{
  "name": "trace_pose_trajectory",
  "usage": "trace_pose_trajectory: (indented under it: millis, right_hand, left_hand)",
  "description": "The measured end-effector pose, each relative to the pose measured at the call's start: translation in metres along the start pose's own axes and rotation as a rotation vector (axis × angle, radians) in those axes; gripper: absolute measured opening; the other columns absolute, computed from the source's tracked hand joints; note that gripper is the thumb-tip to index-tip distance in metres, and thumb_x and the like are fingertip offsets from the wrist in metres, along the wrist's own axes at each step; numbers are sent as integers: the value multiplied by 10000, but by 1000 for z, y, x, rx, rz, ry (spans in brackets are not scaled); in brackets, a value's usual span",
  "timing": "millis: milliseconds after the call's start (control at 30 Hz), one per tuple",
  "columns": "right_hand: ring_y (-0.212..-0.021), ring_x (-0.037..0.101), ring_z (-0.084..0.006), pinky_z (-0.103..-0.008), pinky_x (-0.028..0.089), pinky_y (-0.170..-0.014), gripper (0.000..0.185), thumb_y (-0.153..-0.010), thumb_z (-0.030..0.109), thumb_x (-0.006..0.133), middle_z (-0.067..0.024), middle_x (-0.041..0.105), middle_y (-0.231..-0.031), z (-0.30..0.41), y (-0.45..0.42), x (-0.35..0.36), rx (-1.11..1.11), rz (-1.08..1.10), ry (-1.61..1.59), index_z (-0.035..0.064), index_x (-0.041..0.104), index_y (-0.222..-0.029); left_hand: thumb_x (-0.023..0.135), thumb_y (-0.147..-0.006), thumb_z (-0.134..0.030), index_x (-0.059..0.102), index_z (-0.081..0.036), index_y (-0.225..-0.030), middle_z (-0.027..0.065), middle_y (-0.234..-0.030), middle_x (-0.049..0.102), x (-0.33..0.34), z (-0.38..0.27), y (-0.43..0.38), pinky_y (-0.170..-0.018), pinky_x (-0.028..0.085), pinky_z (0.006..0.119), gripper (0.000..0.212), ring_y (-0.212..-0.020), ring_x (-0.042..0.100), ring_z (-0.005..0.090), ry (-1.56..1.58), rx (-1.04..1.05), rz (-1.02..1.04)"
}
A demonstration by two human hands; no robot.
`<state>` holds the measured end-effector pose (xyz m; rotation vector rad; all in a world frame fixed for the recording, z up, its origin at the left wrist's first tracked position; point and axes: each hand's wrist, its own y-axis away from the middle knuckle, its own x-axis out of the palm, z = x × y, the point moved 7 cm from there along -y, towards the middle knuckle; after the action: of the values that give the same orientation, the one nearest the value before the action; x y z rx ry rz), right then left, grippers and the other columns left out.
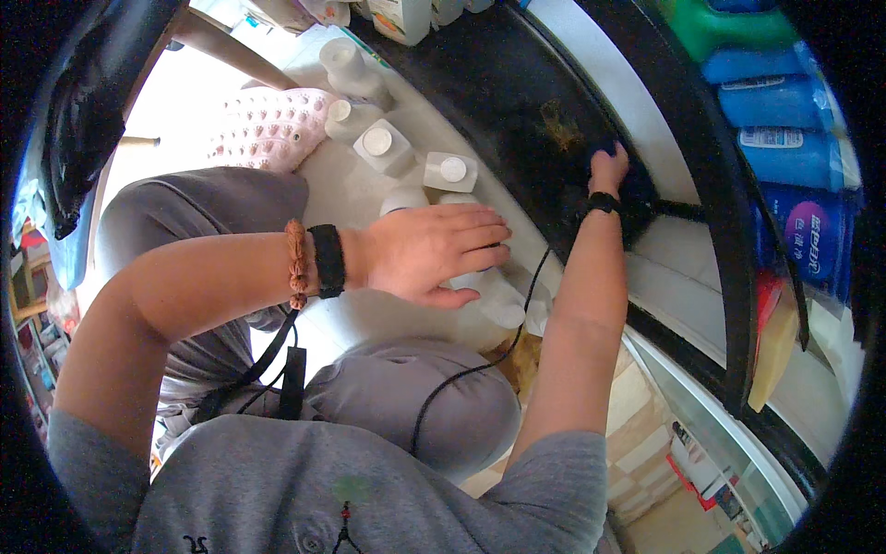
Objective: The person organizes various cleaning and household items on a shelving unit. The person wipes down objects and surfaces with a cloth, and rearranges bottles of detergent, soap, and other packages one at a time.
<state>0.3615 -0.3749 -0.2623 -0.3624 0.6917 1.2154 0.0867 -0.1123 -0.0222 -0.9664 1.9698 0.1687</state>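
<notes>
Palm down, my left hand (443, 253) lies over white plastic bottles on the floor, its fingers extended and slightly apart. It covers part of a lying white bottle (500, 301); whether the palm touches that bottle is hidden. My right hand (609, 170) reaches low over the dark bottom shelf board (477, 76), near its inner edge. Its fingers are partly hidden, and I cannot make out anything in them. Beyond my left hand stand a square white bottle with a round cap (450, 172), another square bottle (383, 147) and further white bottles (353, 69).
Bottles with labels (401, 17) stand at the shelf's far end. Blue bottles and packs (775, 145) fill the upper shelf at right. A pink patterned bag-like item (273, 128) sits beside my knee. A black cable (477, 367) runs past my right arm. A brownish patch (562, 124) marks the board.
</notes>
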Motion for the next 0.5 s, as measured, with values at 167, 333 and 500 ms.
trace_pose_trajectory:
  millis: [167,333,500]
  right_hand:
    - [-975,604,-205,-287,449,-872,396,-771,26,581,-103,646,-1097,81,48,37,-19,766,-179,-9,628,-1163]
    - [-1043,571,-380,-403,480,-904,700,-761,413,729,-243,489,-1217,111,54,16,-87,69,366,77,485,-1325]
    - [-1058,551,-437,-487,502,-856,659,-792,447,676,-278,420,-1276,98,53,29,-163,61,697,101,472,-1314]
  left_hand:
    - [621,-808,-315,527,-5,-1156,185,-1227,520,-1,-2,-2,-1043,379,419,475,-1198,471,357,16,22,2]
    - [621,-810,-309,526,-4,-1159,184,-1228,522,-4,0,-1,-1031,390,419,473,-1185,480,360,-7,-1,-21]
    - [613,-814,-298,530,2,-1153,186,-1222,526,-3,1,0,-1025,395,420,460,-1178,483,363,46,28,-45]
